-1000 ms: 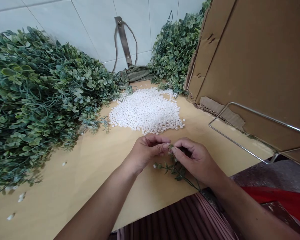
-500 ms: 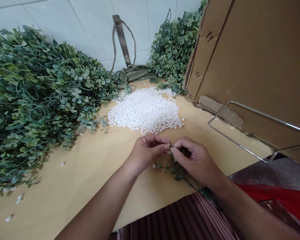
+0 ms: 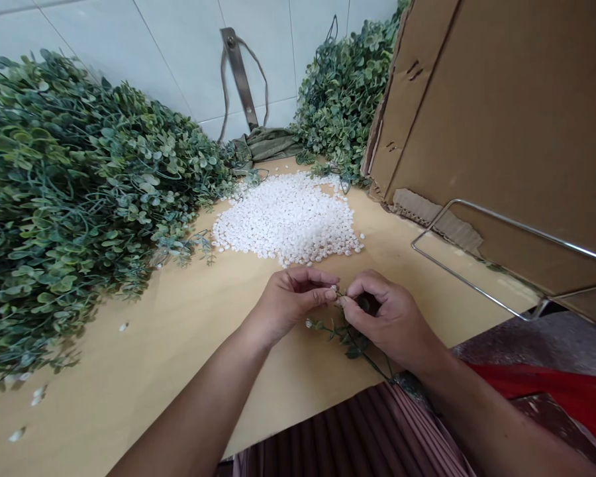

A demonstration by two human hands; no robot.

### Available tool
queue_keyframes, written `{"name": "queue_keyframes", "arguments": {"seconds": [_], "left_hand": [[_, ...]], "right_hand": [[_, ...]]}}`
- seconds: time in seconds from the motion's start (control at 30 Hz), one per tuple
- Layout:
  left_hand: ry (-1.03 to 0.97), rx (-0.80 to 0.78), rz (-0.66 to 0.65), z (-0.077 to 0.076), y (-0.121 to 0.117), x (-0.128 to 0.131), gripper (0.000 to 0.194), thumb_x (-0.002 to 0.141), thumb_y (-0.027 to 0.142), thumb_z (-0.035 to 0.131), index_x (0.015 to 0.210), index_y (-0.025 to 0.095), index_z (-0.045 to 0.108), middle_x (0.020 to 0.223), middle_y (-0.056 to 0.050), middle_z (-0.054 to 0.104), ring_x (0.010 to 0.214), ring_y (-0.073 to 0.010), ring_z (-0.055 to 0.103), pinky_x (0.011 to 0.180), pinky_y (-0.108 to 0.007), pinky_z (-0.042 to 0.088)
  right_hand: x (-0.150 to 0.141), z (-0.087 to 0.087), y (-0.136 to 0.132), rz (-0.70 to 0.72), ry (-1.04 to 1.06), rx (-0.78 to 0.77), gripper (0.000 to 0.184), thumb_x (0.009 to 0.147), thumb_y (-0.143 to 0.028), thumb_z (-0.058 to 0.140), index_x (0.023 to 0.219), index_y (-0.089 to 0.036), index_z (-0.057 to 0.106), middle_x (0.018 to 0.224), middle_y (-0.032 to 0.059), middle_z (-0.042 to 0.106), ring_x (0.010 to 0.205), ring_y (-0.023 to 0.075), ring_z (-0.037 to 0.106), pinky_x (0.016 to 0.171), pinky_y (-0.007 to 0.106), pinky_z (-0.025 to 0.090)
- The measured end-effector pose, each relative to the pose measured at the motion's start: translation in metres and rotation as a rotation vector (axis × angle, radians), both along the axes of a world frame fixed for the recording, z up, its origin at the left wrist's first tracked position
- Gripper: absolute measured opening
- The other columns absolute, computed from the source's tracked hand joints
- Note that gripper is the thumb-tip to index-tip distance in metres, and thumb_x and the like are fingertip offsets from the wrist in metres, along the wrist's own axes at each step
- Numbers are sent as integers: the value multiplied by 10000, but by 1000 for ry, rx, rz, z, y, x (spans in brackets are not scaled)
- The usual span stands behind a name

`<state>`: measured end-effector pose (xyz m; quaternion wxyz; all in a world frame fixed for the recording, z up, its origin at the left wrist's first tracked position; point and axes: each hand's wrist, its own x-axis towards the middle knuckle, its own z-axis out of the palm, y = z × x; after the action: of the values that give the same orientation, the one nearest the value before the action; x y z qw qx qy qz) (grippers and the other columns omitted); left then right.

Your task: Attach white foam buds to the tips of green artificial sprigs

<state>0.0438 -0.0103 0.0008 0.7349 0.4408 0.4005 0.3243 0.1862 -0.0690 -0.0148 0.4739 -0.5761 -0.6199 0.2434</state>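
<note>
My left hand (image 3: 297, 298) pinches a small white bead (image 3: 334, 289) between thumb and fingertips. Right beside it, my right hand (image 3: 385, 311) is closed on a thin stem of an artificial leaf sprig (image 3: 352, 341). The fingertips of both hands almost meet at the stem's tip. The sprig hangs below my right hand, its lower end running toward the table's front edge, and one of its side tips bears a white bead (image 3: 308, 323). My right palm hides part of the leaves. Just beyond my hands spreads a heap of white beads (image 3: 288, 218).
A big pile of artificial greenery (image 3: 89, 185) covers the left side; another bunch (image 3: 347, 99) stands at the back right. A cardboard box (image 3: 501, 132) leans on the right, with a bent metal wire frame (image 3: 477, 281) before it. A few loose bead pieces (image 3: 17, 434) lie front left.
The fingertips have drawn slightly apart, so more of the white bead and thin stem shows between them. Both hands stay in nearly the same place.
</note>
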Motion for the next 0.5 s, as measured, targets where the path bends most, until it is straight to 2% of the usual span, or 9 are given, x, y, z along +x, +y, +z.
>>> {"name": "queue_keyframes", "arguments": {"seconds": [0.5], "left_hand": [[43, -29, -35, 1, 2, 1, 220, 434, 201, 833, 608, 149, 708, 555, 18, 668, 517, -68, 576, 556, -186, 484]], "right_hand": [[0, 0, 0, 17, -7, 16, 137, 709, -180, 495, 575, -192, 469, 581, -11, 466, 557, 130, 456, 519, 262, 383]]}}
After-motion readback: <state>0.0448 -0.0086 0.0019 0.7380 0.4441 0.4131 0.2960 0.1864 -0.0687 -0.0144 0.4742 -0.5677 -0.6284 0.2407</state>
